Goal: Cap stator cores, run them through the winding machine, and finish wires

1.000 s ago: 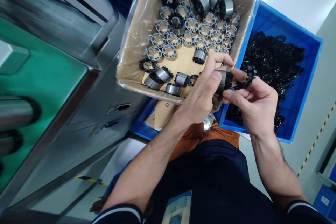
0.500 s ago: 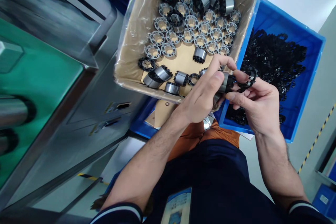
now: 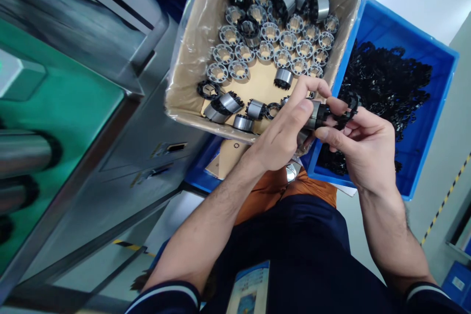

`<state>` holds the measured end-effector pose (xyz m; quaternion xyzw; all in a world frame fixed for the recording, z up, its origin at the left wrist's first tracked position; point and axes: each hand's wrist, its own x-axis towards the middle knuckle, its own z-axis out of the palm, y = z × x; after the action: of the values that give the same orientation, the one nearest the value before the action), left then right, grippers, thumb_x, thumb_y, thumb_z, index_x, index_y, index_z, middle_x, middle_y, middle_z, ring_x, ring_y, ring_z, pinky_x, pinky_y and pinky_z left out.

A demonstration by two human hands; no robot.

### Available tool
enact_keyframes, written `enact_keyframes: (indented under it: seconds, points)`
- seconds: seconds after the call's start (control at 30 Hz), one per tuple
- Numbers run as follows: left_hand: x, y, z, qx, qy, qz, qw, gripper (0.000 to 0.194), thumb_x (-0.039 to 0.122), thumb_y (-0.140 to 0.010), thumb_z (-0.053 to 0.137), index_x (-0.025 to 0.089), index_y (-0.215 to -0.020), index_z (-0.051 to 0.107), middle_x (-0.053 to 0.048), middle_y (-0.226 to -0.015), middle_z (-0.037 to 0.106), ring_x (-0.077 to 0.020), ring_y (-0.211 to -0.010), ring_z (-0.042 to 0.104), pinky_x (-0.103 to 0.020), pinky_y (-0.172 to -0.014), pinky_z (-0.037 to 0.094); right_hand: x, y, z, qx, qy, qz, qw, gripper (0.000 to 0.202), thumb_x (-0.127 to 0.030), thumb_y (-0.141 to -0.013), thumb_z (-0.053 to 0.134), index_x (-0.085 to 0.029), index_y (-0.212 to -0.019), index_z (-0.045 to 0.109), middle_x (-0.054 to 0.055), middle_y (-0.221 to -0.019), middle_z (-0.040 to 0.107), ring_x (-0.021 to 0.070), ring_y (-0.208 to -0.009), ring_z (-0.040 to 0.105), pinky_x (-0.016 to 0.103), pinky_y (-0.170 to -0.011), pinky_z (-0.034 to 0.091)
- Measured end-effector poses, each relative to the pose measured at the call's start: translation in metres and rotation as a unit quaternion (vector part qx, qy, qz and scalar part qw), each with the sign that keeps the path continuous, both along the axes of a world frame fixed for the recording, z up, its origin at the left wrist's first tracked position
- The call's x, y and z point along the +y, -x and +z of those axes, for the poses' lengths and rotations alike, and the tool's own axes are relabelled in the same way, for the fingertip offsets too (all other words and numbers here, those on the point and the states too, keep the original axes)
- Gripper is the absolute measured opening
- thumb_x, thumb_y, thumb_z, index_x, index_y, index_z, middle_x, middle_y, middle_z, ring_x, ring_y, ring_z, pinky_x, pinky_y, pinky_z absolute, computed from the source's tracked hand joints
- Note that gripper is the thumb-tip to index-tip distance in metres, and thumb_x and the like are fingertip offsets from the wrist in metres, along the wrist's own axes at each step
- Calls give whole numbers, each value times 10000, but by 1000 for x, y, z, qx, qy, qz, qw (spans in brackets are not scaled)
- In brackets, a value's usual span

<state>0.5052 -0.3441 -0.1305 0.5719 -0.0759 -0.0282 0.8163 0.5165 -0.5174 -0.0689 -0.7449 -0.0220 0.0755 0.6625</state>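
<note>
Lying at the left were metal cylinders (image 3: 24, 152) on a green worktop (image 3: 84, 108). Next came our plastic-lined box (image 3: 191, 49), where silver cores (image 3: 283, 78) stood in rows, others tipped over with black ends. At the box's near right corner, our left hand (image 3: 281, 132) was curled, thumb and fingers closed around a metal core (image 3: 314, 115). Just right of it, our right hand (image 3: 364, 152) was half closed, thumb and a fingertip at the core's dark end, with a black ring (image 3: 353, 103) among its fingers; whether pinched or looped over one, we could not tell. Farther right, a blue bin (image 3: 423, 167) held black pieces (image 3: 390, 78). We judged the step in hand to be fitting or adjusting that dark end; the next move seemed to call for a steady left grip and careful alignment.
</note>
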Motion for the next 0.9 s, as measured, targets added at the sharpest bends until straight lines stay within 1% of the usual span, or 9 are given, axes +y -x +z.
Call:
enact_keyframes:
  seconds: [0.13, 0.2, 0.3, 0.4, 0.5, 0.6, 0.73, 0.83, 0.9]
  points:
    - [5, 0, 7, 31, 21, -42, 998, 517, 798, -1161, 632, 335, -1386, 681, -46, -1063, 785, -246, -913, 801, -361, -686, 638, -3, 0, 1, -15, 16, 15, 1000, 437, -351, -751, 1176, -338, -1141, 979, -35, -972, 897, 174, -789, 830, 322, -745, 783]
    - [6, 0, 11, 38, 21, -53, 998, 521, 802, -1158, 654, 333, -1379, 703, -29, -1038, 781, -214, -848, 779, -336, -659, 618, -5, -1, 1, -12, 15, 14, 1000, 428, -386, -757, 1175, -343, -1132, 974, -29, -1002, 901, 184, -810, 834, 339, -762, 786]
    - [5, -2, 15, 46, 17, -48, 998, 560, 792, -1160, 675, 326, -1464, 736, -6, -964, 778, -147, -643, 689, -299, -544, 520, -10, -3, 5, -9, 4, 27, 1000, 373, -568, -917, 1067, -357, -1202, 952, 2, -1099, 902, 198, -820, 818, 384, -780, 785]
    - [0, -8, 10, 52, 35, 48, 997, 650, 888, -1107, 679, 277, -1301, 792, -27, -973, 829, -139, -636, 703, -284, -485, 431, -16, -6, 13, -42, 31, 40, 998, 313, -647, -1089, 877, -384, -1248, 932, 26, -1164, 889, 227, -904, 831, 421, -861, 776]
    - [-4, -16, 0, 71, 90, 156, 981, 776, 1016, -1054, 594, 247, -1034, 699, -59, -1091, 892, -149, -710, 745, -281, -441, 363, -19, -6, 20, -108, 107, 66, 986, 200, -561, -1117, 863, -387, -1164, 949, 53, -1220, 867, 303, -1219, 845, 492, -1083, 748]
    - [-6, -22, -8, 84, 125, 164, 975, 735, 981, -1105, 542, 262, -1100, 695, -19, -959, 869, -117, -605, 665, -278, -410, 310, -19, -3, 19, -154, 126, 97, 975, 50, -412, -1071, 940, -374, -1101, 951, 55, -1283, 847, 317, -1356, 807, 525, -1204, 690]
    - [-4, -22, -5, -7, 138, 140, 980, 669, 893, -1147, 583, 257, -1061, 772, 19, -694, 692, -97, -472, 499, -281, -384, 309, -15, 3, 11, -139, 54, 82, 985, 236, -223, -957, 1033, -336, -1095, 878, 12, -1154, 821, 255, -1246, 838, 399, -1054, 721]
    - [-1, -18, 5, 22, 164, 93, 982, 479, 738, -1153, 714, 276, -1260, 781, 6, -867, 732, -128, -609, 639, -264, -480, 486, -12, 5, 9, -123, 25, 70, 990, 494, -177, -884, 1074, -388, -1273, 855, -1, -1260, 818, 236, -1180, 837, 336, -884, 750]
    - [-1, -15, 9, 44, 173, 60, 982, 434, 683, -1161, 719, 294, -1351, 745, 7, -897, 719, -137, -627, 662, -254, -499, 510, -10, 4, 8, -142, 29, 82, 986, 545, -190, -910, 1059, -428, -1358, 860, 5, -1334, 815, 251, -1185, 828, 371, -912, 777]
